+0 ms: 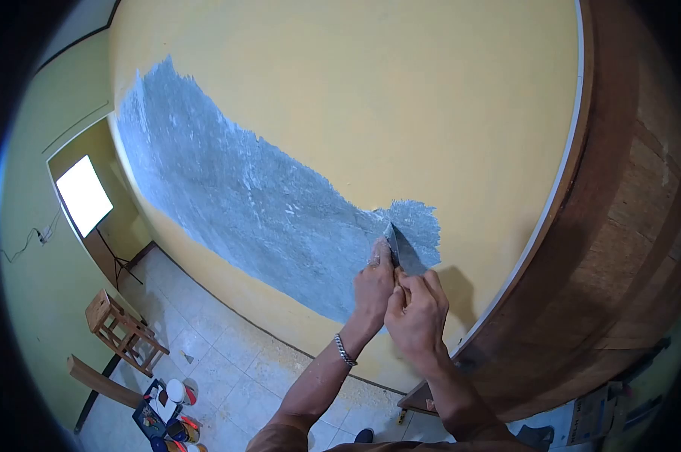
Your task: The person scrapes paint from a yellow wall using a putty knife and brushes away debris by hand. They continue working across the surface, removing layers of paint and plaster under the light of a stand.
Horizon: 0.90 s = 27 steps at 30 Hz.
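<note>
A flat metal scraper (392, 239) stands with its blade against the wall, at the upper edge of a grey bare patch (265, 203) in the yellow paint (355, 98). My right hand (418, 309) is closed round the scraper's handle, which its fingers mostly hide. Just to the left, my left hand (376, 280) is closed on the scraper too, with its fingers stretched up along the blade. A metal chain bracelet (344, 351) circles my left wrist. To the right of the blade, a small grey area ends in a ragged edge.
A brown wooden panel (619, 218) with a pale edge strip stands at the right. At the left are a lit softbox (84, 196), a wooden stool (122, 331), a wooden plank (103, 383) and a tray of containers (148, 422). Scraped crumbs lie on the tiled floor (239, 369).
</note>
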Motion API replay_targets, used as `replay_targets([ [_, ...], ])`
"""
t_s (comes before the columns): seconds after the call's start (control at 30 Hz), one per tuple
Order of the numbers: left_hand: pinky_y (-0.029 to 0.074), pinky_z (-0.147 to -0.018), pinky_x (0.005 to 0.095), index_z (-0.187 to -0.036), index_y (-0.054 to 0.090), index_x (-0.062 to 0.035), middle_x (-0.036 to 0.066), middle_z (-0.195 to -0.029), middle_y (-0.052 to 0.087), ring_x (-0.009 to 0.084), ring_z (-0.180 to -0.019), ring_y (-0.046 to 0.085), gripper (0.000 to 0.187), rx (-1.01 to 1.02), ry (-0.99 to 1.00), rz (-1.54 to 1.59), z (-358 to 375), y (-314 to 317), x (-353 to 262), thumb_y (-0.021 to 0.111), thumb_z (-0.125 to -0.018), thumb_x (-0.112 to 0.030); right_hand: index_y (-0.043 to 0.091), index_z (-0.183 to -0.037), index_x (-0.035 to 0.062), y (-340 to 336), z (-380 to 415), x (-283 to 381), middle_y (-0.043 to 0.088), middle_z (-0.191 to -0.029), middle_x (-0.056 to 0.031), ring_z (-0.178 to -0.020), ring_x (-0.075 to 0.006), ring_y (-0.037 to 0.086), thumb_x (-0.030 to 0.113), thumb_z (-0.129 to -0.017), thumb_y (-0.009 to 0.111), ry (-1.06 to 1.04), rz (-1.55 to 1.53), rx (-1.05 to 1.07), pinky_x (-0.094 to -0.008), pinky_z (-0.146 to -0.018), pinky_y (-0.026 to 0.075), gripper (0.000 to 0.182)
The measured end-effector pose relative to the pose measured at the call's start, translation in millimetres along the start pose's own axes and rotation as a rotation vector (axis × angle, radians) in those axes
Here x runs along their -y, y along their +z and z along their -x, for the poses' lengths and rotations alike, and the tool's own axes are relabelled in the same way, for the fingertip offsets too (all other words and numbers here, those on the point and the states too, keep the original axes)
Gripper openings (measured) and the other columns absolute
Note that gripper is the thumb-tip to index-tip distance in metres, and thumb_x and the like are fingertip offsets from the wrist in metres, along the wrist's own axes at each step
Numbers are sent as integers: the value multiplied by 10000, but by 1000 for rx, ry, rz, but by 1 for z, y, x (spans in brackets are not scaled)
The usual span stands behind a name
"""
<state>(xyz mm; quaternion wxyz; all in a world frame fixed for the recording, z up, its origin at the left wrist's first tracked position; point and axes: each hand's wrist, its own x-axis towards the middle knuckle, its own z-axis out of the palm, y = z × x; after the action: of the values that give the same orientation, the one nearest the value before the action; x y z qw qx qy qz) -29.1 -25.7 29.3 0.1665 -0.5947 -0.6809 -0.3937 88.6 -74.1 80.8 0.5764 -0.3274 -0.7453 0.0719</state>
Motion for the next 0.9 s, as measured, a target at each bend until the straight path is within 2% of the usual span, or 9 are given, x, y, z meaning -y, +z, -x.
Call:
replay_targets([
  [0.23, 544, -539, 451, -1429, 324, 102, 245, -827, 675, 381, -643, 675, 716, 58, -146, 130, -15, -9, 5, 618, -847, -192, 651, -846, -18, 15, -12, -2, 575, -782, -167, -713, -339, 591, -23, -754, 637, -82, -26, -43, -435, -635, 501, 94],
  [0.27, 552, -566, 451, -1435, 309, 113, 259, -852, 682, 389, -674, 682, 731, -35, -1, 127, -2, 9, 7, 616, -837, -174, 649, -834, -16, 6, -6, -1, 581, -767, -162, -705, -332, 592, -25, -752, 641, -84, -27, -80, -429, -622, 496, 83],
  [0.37, 568, -608, 451, -1433, 317, 105, 307, -1128, 637, 400, -752, 694, 688, -42, 7, 9, -17, 2, 0, 591, -856, -154, 649, -821, -15, 8, -10, -6, 582, -754, -155, -693, -324, 591, -32, -745, 645, -48, -40, -107, -426, -611, 490, 79],
  [0.4, 568, -608, 451, -1433, 317, 105, 307, -1128, 637, 400, -752, 694, 688, -38, 7, 16, -27, -13, -2, 591, -856, -154, 648, -809, -11, 19, -21, -3, 579, -738, -150, -682, -321, 590, -36, -740, 653, -77, -23, -146, -422, -605, 489, 74],
  [0.47, 574, -631, 456, -1427, 323, 92, 317, -1259, 577, 417, -793, 692, 671, 282, -189, 53, -45, -45, -4, 585, -863, -160, 643, -784, -8, 18, -34, 10, 578, -724, -154, -676, -314, 589, -34, -728, 665, -94, -18, -113, -422, -603, 487, 66],
  [0.63, 558, -611, 492, -1350, 377, 75, 277, -1029, 662, 426, -734, 680, 623, -7, 3, -29, -24, -15, -3, 610, -855, -221, 651, -765, -8, -2, -23, 7, 586, -690, -153, -686, -317, 593, -16, -735, 663, -44, -37, -81, -426, -611, 490, 33],
  [0.7, 558, -624, 505, -1344, 377, 72, 275, -994, 670, 434, -753, 680, 615, -21, -137, 35, -45, -17, 13, 613, -854, -215, 653, -744, -9, 22, -42, 13, 594, -686, -155, -688, -333, 593, 8, -763, 653, -108, -108, -103, -429, -630, 496, 26],
  [0.8, 554, -634, 517, -1403, 331, 77, 283, -1021, 672, 448, -727, 673, 669, 16, -237, 25, -70, -53, 36, 599, -864, -214, 666, -803, -12, 65, -59, -1, 595, -690, -161, -690, -351, 597, 25, -784, 634, -152, -158, -54, -437, -655, 501, 52],
  [0.9, 567, -710, 504, -1451, 300, 70, 298, -1169, 634, 449, -926, 673, 701, 141, -296, -29, -62, -55, 47, 594, -880, -212, 665, -929, -10, 69, -47, -2, 611, -701, -168, -735, -372, 613, 34, -805, 628, -196, -183, -23, -442, -694, 511, 137],
])
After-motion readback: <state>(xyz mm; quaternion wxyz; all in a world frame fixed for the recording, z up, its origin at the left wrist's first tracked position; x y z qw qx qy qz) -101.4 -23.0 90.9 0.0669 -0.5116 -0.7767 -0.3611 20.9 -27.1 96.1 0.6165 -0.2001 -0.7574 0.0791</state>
